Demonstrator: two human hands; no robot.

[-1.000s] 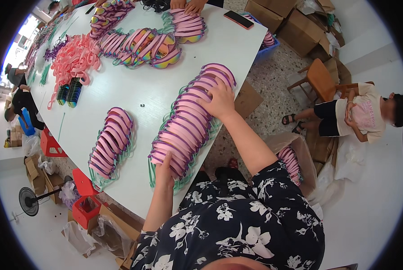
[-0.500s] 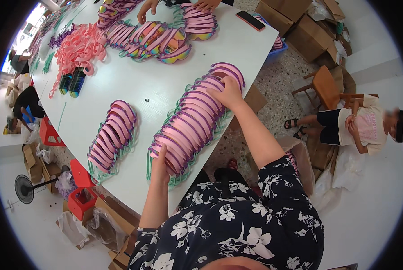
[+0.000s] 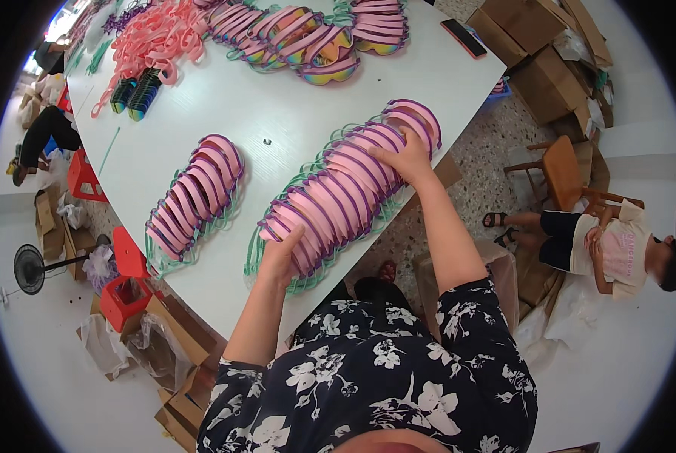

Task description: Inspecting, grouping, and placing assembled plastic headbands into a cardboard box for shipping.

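Left hand (image 3: 281, 257) is pressing flat against the near end of the long row of pink visors (image 3: 345, 189); right hand (image 3: 406, 157) is clamping over the far end — squeezing the row together on the white table (image 3: 277, 106). Shorter row (image 3: 194, 198) lying left. Next move likely calls for even pressure — lifting without spilling.

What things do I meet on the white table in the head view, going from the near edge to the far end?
Left hand → long row of pink visors, with the right hand on its far part → small dark bit → iridescent visors.
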